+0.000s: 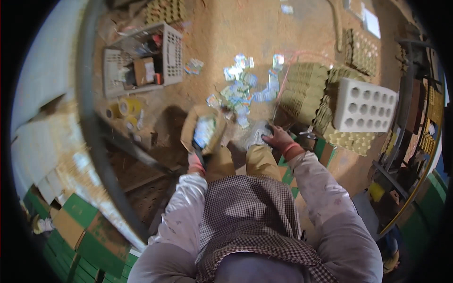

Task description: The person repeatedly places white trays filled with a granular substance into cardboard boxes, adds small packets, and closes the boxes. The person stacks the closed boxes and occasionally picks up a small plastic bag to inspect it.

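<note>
My left hand [196, 161], in a dark-palmed glove, grips the near side of an open cardboard box [187, 130]. Inside that box lie small printed packets or cards [204, 131] in blue, white and green. To the right, above my knee, my right hand [279, 138] has its fingers on crumpled clear plastic [254, 137], which looks like a bag; its contents are too blurred to tell. Beyond both hands, many similar printed pieces [236, 90] are strewn in a loose heap on the brown floor [230, 32].
A white plastic crate [172, 53] with a small carton stands at the far left, near yellow tape rolls [126, 106]. Stacked egg trays [304, 90] and a white foam tray with holes [366, 106] sit on the right. A metal post [92, 88] rises at left.
</note>
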`<act>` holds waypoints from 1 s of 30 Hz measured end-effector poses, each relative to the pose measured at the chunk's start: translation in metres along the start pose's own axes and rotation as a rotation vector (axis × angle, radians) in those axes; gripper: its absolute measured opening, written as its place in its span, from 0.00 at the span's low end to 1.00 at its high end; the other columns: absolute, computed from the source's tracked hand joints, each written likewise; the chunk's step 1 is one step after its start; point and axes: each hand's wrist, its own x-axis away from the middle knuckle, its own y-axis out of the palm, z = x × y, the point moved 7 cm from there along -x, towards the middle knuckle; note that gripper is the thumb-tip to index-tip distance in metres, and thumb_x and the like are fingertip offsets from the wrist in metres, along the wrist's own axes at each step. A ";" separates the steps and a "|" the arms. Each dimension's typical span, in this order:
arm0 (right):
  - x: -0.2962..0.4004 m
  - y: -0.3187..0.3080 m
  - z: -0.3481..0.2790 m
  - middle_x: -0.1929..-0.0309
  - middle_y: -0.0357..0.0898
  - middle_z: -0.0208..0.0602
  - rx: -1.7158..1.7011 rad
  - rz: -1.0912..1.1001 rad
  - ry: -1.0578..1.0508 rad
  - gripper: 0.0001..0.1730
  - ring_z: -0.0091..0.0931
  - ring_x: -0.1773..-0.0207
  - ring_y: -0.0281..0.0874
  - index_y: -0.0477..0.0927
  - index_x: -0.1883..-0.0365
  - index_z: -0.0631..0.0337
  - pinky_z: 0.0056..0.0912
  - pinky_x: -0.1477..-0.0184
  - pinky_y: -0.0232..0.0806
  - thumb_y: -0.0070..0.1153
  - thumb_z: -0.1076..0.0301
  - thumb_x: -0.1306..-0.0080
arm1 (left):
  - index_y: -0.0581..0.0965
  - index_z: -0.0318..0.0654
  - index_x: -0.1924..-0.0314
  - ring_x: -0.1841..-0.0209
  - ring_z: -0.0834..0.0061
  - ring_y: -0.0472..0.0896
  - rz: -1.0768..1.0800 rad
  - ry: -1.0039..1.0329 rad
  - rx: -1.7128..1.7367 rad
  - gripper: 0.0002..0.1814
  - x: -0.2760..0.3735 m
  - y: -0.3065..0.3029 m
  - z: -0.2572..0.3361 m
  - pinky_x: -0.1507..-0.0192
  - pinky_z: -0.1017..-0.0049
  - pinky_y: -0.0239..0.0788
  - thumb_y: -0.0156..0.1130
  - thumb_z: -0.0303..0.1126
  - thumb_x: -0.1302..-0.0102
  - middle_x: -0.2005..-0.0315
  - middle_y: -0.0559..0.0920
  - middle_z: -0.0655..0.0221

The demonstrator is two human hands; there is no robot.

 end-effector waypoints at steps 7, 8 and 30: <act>-0.166 0.060 0.114 0.45 0.67 0.54 -0.038 0.103 0.045 0.43 0.43 0.40 0.62 0.63 0.42 0.64 0.36 0.40 0.56 0.61 0.50 0.54 | 0.74 0.37 0.56 0.66 0.66 0.78 0.109 -0.997 1.496 0.27 -0.129 0.080 -0.061 0.70 0.68 0.72 0.54 0.54 0.42 0.66 0.79 0.62; -0.201 0.074 0.144 0.44 0.66 0.54 0.025 0.132 -0.003 0.46 0.42 0.39 0.61 0.62 0.41 0.63 0.35 0.40 0.56 0.61 0.49 0.55 | 0.75 0.31 0.63 0.73 0.65 0.76 0.318 -0.842 1.271 0.24 -0.140 0.077 -0.047 0.70 0.68 0.69 0.53 0.49 0.40 0.71 0.78 0.61; -0.262 0.179 0.020 0.47 0.65 0.50 -0.240 0.266 -0.317 0.33 0.45 0.47 0.66 0.66 0.46 0.55 0.37 0.46 0.62 0.59 0.73 0.54 | 0.65 0.39 0.48 0.61 0.78 0.74 0.193 0.026 1.657 0.21 -0.257 0.166 0.109 0.60 0.78 0.69 0.53 0.17 0.42 0.60 0.75 0.68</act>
